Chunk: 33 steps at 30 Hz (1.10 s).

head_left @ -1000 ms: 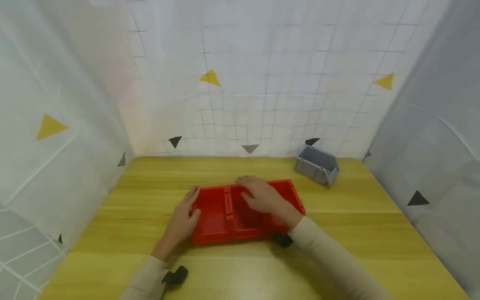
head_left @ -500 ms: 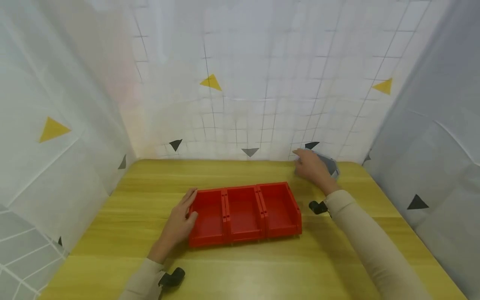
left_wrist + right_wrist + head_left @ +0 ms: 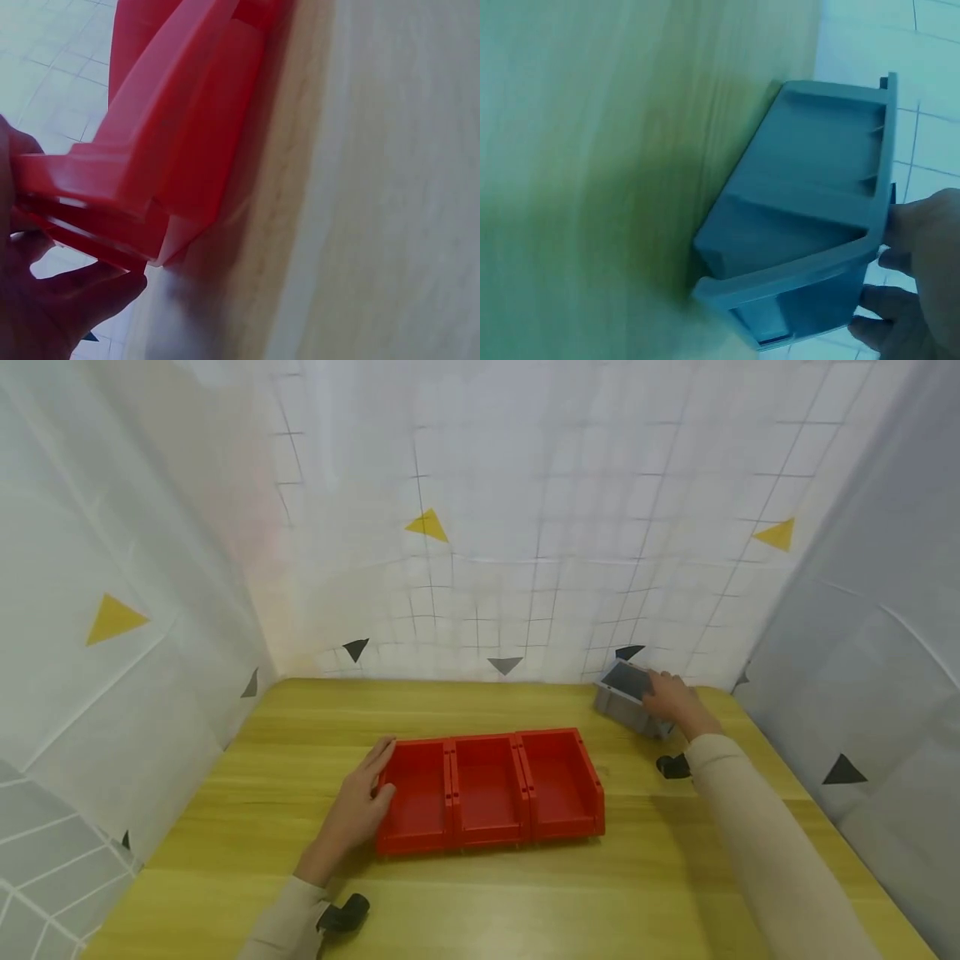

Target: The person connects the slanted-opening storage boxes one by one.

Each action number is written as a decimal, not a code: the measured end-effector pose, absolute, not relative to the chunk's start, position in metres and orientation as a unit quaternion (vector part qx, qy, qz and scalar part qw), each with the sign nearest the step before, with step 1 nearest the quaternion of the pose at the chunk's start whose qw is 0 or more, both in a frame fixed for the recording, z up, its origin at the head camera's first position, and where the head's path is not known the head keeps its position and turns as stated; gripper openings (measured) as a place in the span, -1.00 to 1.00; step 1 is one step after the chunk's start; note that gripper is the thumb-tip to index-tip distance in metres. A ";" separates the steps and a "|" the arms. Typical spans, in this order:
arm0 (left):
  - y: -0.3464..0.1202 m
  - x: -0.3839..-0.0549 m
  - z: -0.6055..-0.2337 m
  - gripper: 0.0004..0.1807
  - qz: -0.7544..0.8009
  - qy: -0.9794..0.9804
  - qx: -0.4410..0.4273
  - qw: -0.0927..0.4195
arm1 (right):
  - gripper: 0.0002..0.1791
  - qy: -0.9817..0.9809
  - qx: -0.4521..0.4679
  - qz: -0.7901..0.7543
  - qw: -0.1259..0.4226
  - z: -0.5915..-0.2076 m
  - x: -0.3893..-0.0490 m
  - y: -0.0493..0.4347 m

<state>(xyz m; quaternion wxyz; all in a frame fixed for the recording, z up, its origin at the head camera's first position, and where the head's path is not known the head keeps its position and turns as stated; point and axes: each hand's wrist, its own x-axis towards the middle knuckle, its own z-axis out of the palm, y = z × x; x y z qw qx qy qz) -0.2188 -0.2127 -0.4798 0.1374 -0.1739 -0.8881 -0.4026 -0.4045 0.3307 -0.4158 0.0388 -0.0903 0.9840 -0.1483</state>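
Observation:
Three red storage bins stand side by side in a row on the table: a left bin, a middle bin and a right bin. My left hand grips the outer wall of the left bin. In the left wrist view its fingers curl about that red wall. At the back right, a grey storage bin sits at an angle. My right hand holds this bin by its right side wall. The right wrist view shows fingers at the wall's rim; the contact is partly hidden.
The wooden table ends at a white gridded backdrop close behind the grey bin. A grey sheet hangs on the right, and a pale sheet on the left. Dark wrist cameras hang below both sleeves.
My right hand has left the red bins and moved right and back to the grey bin, first over its left part, now at its right side. My left hand stays on the left red bin.

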 end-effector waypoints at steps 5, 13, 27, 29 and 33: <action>-0.214 -0.220 -0.480 -0.23 -0.405 -0.886 -0.178 0.138 | -0.38 0.987 -0.061 -0.147 0.025 -0.417 -0.399 0.336; -0.218 -0.219 -0.479 -0.25 -0.408 -0.885 -0.176 0.137 | -0.68 0.984 -0.021 -0.168 0.052 -0.424 -0.391 0.341; -0.233 -0.226 -0.479 -0.31 -0.419 -0.877 -0.182 0.148 | -0.74 0.977 -0.014 -0.213 -0.027 -0.416 -0.367 0.329; -0.234 -0.227 -0.479 -0.31 -0.411 -0.882 -0.180 0.144 | -0.76 0.975 -0.011 -0.218 -0.047 -0.414 -0.362 0.325; -0.235 -0.228 -0.479 -0.32 -0.401 -0.888 -0.172 0.143 | -0.75 0.971 -0.008 -0.227 -0.076 -0.412 -0.351 0.320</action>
